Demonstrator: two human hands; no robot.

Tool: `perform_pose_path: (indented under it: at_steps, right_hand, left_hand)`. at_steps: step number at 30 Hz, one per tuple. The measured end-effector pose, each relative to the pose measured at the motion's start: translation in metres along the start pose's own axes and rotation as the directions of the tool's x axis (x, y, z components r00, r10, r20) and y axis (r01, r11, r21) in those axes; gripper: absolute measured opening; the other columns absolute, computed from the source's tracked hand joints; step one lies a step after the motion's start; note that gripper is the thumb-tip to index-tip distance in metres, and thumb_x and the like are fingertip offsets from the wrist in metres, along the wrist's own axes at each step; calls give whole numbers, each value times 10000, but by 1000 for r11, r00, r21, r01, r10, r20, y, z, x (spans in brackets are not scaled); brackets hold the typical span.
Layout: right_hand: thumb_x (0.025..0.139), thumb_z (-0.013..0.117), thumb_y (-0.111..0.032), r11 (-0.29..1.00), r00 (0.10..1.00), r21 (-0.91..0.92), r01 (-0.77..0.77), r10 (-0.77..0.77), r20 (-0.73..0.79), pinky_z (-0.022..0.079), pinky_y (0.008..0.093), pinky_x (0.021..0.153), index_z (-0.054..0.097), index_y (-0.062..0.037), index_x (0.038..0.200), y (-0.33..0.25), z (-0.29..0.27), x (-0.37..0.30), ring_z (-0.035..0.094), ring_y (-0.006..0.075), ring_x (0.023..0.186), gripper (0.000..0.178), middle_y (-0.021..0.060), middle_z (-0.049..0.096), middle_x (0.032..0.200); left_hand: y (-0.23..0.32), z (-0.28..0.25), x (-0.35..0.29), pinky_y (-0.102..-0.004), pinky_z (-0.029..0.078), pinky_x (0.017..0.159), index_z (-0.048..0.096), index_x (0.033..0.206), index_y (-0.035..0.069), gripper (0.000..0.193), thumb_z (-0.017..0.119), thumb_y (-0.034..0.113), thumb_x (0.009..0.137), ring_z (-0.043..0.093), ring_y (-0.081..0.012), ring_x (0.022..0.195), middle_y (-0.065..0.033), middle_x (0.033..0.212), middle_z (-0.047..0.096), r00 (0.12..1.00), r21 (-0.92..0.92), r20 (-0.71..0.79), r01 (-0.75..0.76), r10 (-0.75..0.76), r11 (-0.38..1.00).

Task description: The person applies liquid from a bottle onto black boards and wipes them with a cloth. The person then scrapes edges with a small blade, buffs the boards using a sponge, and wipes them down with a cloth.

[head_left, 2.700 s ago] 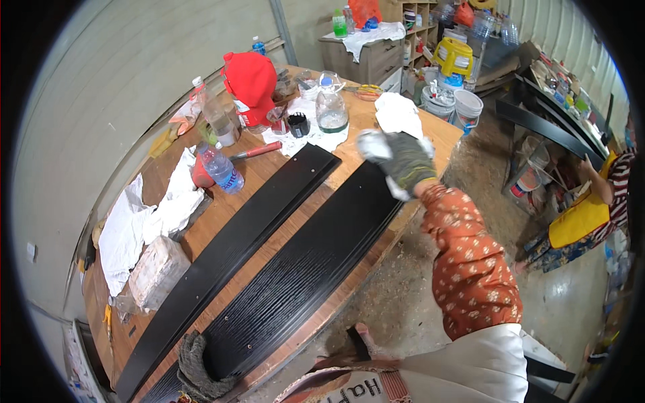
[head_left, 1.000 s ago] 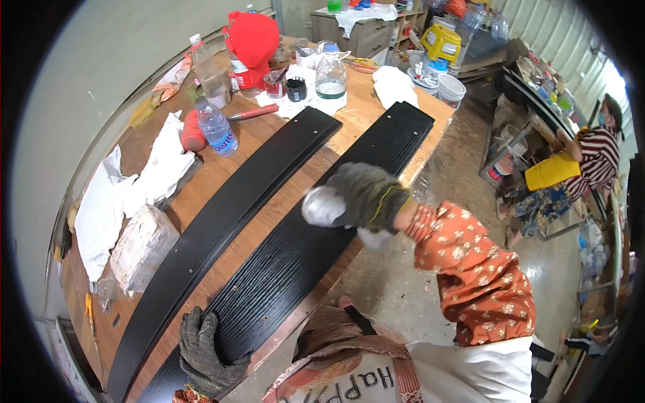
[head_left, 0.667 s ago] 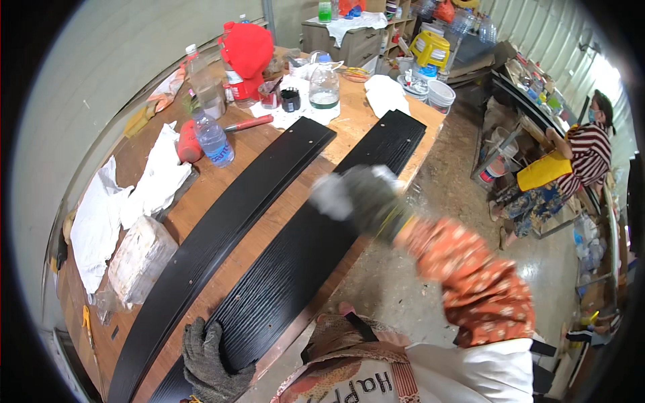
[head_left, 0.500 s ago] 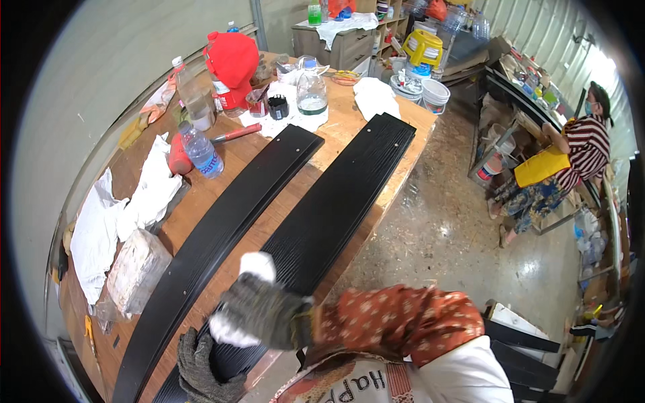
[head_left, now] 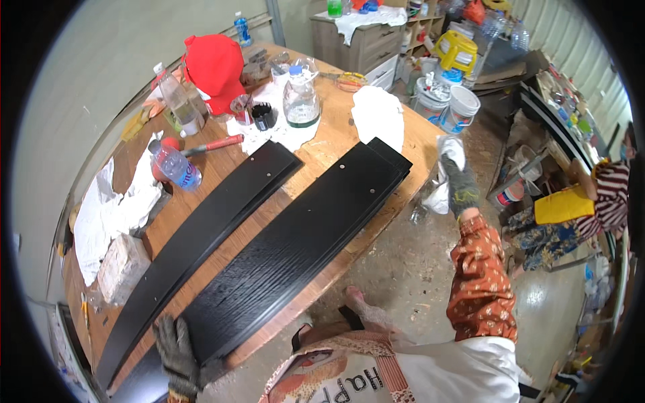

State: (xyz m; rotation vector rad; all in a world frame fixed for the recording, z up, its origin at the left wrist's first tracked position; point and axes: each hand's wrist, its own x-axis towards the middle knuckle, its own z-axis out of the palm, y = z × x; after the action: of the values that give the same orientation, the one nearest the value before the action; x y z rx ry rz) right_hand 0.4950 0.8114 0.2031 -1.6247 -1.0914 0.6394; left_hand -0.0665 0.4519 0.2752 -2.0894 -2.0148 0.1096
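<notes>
In a dark grey work glove, my left hand (head_left: 177, 352) lies with fingers stretched over the near end of a wide black wood-grained board (head_left: 289, 248). My right hand (head_left: 462, 188), also gloved, is out past the table's right edge, closed on a white cloth (head_left: 451, 153) that hangs partly below it. The board lies lengthwise along the right side of the wooden table (head_left: 423, 138), with small holes or screw heads at its far end. Beside it, to the left, is a narrower curved black board (head_left: 201, 235).
Bottles, a red-handled mallet (head_left: 215, 145), a red bag (head_left: 213, 67), a black cup (head_left: 263, 116), a glass jar (head_left: 301, 101) and white rags (head_left: 377, 117) sit on the table. White buckets (head_left: 462, 107) stand beyond its far right corner. Another person in stripes (head_left: 608, 195) works at right.
My right hand has swung from the board's near part to beyond the table's right edge, carrying the cloth. My left hand has shifted slightly left and flattened. The view has also shifted.
</notes>
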Motion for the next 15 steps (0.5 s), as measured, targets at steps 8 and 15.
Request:
perform_pose_path:
  at_steps: [8, 15]
  right_hand:
    - [843, 712, -300, 816, 958, 558, -151, -19, 287, 464, 308, 883, 606, 8, 1172, -37, 35, -11, 603, 187, 1007, 462, 74, 653, 1105]
    - [830, 704, -92, 928, 969, 372, 17, -106, 222, 502, 284, 846, 610, -8, 1150, -46, -7, 18, 623, 150, 979, 344, 81, 659, 1099]
  left_hand:
    - [226, -48, 196, -587, 203, 1118, 487, 1332, 69, 727, 718, 379, 716, 292, -410, 1377, -247, 1453, 338, 803, -385, -146, -584, 578, 715]
    - [184, -68, 227, -542, 278, 1077, 531, 1255, 18, 542, 634, 356, 844, 441, -411, 1241, -226, 1304, 491, 951, -324, -301, -167, 66, 931]
